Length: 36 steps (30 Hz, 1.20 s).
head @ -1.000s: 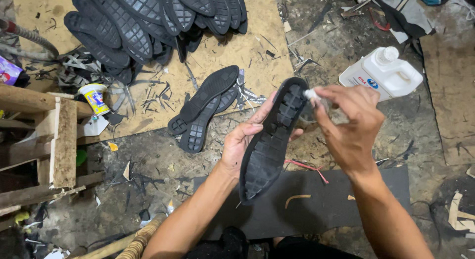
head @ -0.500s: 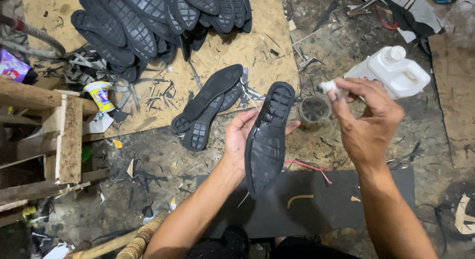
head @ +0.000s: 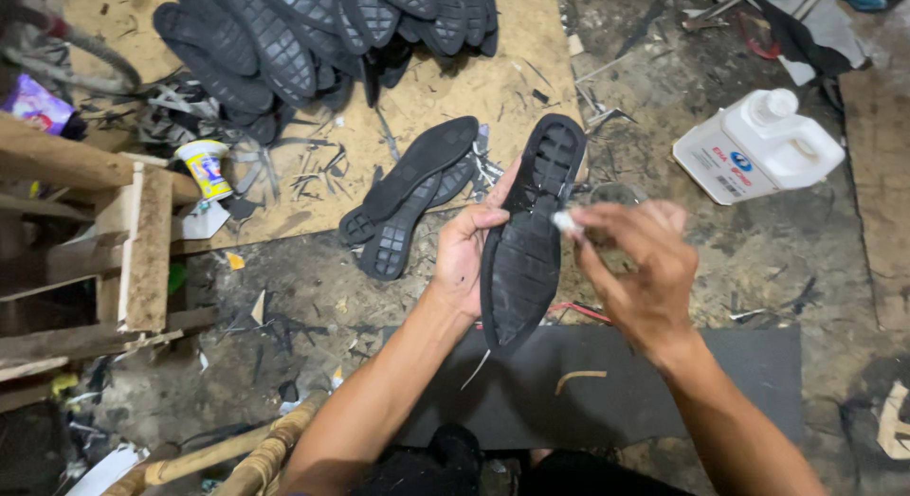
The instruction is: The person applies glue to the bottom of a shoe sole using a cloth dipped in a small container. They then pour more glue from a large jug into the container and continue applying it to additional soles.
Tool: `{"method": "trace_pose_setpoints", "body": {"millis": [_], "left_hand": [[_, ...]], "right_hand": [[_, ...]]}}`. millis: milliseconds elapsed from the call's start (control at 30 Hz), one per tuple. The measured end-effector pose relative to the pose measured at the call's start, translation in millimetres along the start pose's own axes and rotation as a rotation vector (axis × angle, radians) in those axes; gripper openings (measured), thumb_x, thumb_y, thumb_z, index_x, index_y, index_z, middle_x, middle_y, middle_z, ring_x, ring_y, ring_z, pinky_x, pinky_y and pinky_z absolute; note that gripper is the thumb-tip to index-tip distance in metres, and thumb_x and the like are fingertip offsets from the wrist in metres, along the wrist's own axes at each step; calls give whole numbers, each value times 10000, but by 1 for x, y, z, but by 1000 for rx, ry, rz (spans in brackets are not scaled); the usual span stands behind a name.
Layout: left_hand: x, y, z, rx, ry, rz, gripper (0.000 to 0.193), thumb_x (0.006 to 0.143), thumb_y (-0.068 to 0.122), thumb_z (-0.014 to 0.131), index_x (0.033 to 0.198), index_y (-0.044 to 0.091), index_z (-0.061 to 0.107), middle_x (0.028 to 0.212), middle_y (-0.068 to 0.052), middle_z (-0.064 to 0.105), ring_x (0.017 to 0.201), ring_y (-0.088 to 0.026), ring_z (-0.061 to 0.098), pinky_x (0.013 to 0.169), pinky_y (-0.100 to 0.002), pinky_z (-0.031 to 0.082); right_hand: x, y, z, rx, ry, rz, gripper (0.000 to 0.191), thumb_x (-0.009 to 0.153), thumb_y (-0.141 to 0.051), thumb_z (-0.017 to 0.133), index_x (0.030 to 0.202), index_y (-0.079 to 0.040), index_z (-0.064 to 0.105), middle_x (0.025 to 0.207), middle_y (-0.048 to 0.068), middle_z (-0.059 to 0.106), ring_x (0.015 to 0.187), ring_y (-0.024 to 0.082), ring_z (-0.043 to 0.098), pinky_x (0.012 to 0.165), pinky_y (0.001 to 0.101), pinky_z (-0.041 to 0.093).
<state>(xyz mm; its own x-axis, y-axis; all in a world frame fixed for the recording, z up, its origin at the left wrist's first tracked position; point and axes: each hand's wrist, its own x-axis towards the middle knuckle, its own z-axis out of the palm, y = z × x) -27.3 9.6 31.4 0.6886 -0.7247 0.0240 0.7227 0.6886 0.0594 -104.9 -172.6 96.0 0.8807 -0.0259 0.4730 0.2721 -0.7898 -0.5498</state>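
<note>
From the head view, a white plastic jug [head: 758, 145] with its cap on lies on the dirty floor [head: 787, 269] at two o'clock; its contents cannot be seen. A small yellow-labelled can [head: 207, 167] stands at ten o'clock beside scattered scraps. The left hand [head: 464, 254] holds a black shoe sole [head: 526, 250] at the centre, tread up, fingers clamped along its left edge. The right hand [head: 640, 264], at the sole's three o'clock, has its fingers pinched together on a small white swab [head: 566, 221] touching the sole's right edge. A pile of black soles [head: 313, 36] lies on a board [head: 493, 89] at twelve o'clock.
</note>
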Motion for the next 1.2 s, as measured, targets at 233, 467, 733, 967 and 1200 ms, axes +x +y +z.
{"method": "trace_pose_setpoints", "body": {"millis": [233,467,733,967,1200], "left_hand": [[5,18,-6,-22,90,62,697,936,110,477,1618,40,350,1321,-216,649,1096,-330,696,989,-451,585],[9,17,-23,-98,130,56,613,948,103,479,1556,51,428,1293,-221,662,1069,-347,706,956,-476,597],[13,43,-54,-126,120,117,519,931,113,499,1439,6,514,1226,-247,685,1003,-365,722,886,-485,618],[18,51,-62,-92,132,164,471,956,104,507,1413,-8,521,1206,-230,688,1005,-367,721,919,-494,611],[15,36,-49,-122,203,148,516,923,93,496,1433,12,516,1204,-232,691,1013,-363,720,924,-495,608]], "right_hand": [[-3,-10,8,-16,-34,-135,281,829,-23,821,1094,-85,753,1118,42,758,938,172,670,922,360,406],[3,-3,14,-6,20,-124,292,829,-3,828,1105,-64,756,1125,56,750,916,189,651,920,370,379],[-20,-12,34,73,-18,-186,272,796,-24,855,1042,-82,753,1096,21,750,932,158,665,939,373,375],[-29,-24,40,153,-113,-230,281,753,-72,852,1008,-86,735,1103,17,750,942,158,668,951,401,368],[-2,6,38,36,-4,-187,235,853,-30,844,1057,-88,741,1115,22,753,921,166,656,953,360,388]]}}
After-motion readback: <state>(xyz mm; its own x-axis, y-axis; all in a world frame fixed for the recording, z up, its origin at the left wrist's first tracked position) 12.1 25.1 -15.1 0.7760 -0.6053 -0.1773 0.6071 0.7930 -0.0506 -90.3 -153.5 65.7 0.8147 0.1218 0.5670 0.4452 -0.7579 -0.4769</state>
